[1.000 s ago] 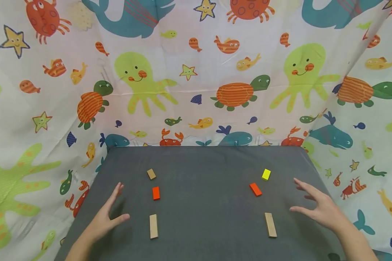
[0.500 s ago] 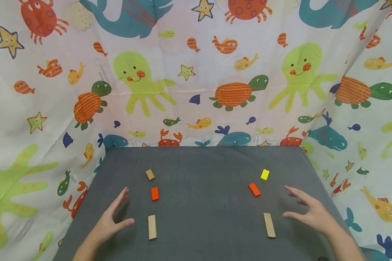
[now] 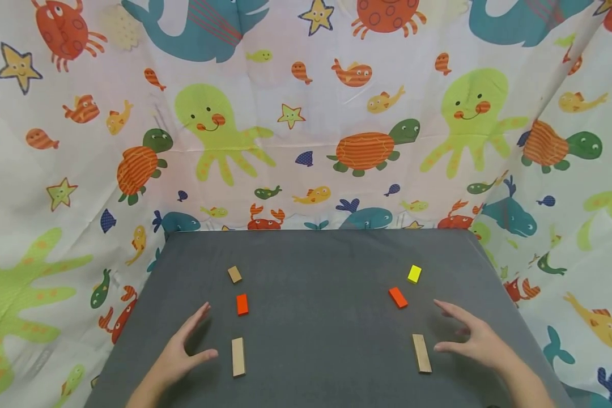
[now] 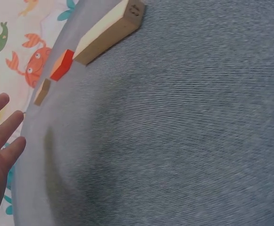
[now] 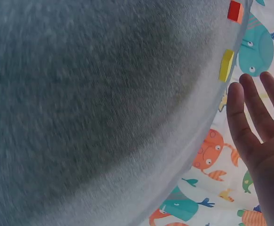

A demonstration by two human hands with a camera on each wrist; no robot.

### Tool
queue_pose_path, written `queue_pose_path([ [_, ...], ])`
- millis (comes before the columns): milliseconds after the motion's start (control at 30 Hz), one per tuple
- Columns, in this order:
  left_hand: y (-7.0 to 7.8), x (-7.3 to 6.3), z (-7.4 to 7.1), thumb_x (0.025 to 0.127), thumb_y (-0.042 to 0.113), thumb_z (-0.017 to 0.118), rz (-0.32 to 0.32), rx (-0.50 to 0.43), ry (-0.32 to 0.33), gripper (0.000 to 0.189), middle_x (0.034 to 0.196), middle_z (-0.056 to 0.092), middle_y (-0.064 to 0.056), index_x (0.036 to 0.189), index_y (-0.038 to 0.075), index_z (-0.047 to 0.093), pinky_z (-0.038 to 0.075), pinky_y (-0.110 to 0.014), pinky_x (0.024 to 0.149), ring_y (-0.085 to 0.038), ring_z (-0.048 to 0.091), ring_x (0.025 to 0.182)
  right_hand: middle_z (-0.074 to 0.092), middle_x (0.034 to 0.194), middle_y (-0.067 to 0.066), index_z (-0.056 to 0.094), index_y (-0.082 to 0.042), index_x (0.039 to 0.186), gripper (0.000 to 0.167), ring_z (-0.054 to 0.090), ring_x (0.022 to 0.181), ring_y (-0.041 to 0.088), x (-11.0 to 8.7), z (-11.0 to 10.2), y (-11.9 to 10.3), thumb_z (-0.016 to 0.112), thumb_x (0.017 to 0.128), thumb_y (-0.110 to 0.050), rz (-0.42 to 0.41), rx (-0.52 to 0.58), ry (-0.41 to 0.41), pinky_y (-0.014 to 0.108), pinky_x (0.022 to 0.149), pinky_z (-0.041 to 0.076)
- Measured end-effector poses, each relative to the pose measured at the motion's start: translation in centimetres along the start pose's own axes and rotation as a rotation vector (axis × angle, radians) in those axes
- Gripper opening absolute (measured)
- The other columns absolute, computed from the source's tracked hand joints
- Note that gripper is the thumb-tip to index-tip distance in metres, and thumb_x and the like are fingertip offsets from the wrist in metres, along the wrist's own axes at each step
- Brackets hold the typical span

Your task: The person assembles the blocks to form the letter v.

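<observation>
While the left hand and right hand hover, fingers spread, a pale left wooden bar and slightly slanted right wooden bar lie between them, each near a thumb. Farther lie a left red-orange block and angled right red-orange block, then a short tan block and bright yellow block.

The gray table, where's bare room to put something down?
The gray table is bare in the middle, between the left red block and right red block, and behind the small tan block and yellow block. It's crowded near the left hand, by the left long block, and near the right hand, by the right long block.
</observation>
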State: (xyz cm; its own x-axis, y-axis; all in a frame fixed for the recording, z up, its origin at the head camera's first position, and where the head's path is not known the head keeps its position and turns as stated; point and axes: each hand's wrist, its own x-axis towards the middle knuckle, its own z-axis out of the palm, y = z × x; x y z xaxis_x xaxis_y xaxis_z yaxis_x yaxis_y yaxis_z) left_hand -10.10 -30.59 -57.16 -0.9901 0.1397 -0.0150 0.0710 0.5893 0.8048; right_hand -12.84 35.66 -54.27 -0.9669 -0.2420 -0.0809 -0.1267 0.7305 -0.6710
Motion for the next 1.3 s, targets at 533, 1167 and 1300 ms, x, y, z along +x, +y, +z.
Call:
queue_pose_path([
  [533, -0.7, -0.1, 2.8, 0.078, 0.035, 0.087, 0.008, -0.03, -0.031, 0.097, 0.158, 0.043, -0.005, 0.158, 0.019, 0.034, 0.041, -0.033, 0.112, -0.028, 0.043, 0.143, 0.046, 0.151, 0.02, 0.043, -0.012, 0.153, 0.101, 0.053, 0.124, 0.013, 0.6, 2.1, 1.3, 0.091, 0.069, -0.039, -0.037, 0.105, -0.091, 0.031, 0.078, 0.057],
  [1167, -0.1, 0.2, 4.3, 0.067, 0.052, 0.09, -0.113, 0.101, -0.176, 0.106, 0.158, 0.041, -0.006, 0.156, 0.023, 0.04, 0.035, -0.063, 0.109, -0.035, 0.036, 0.145, 0.037, 0.153, 0.022, 0.044, -0.015, 0.151, 0.102, 0.042, 0.133, 0.044, 1.0, 3.0, 1.0, 0.094, 0.064, -0.035, 0.041, 0.123, -0.311, 0.026, 0.086, 0.053],
  [1300, -0.3, 0.3, 4.2, 0.066, 0.049, 0.091, -0.099, 0.084, -0.202, 0.104, 0.156, 0.041, -0.006, 0.155, 0.023, 0.043, 0.035, -0.065, 0.107, -0.037, 0.035, 0.144, 0.04, 0.15, 0.022, 0.047, -0.011, 0.149, 0.101, 0.041, 0.132, 0.046, 0.9, 3.2, 0.9, 0.094, 0.063, -0.036, 0.015, 0.102, -0.323, 0.031, 0.087, 0.054],
])
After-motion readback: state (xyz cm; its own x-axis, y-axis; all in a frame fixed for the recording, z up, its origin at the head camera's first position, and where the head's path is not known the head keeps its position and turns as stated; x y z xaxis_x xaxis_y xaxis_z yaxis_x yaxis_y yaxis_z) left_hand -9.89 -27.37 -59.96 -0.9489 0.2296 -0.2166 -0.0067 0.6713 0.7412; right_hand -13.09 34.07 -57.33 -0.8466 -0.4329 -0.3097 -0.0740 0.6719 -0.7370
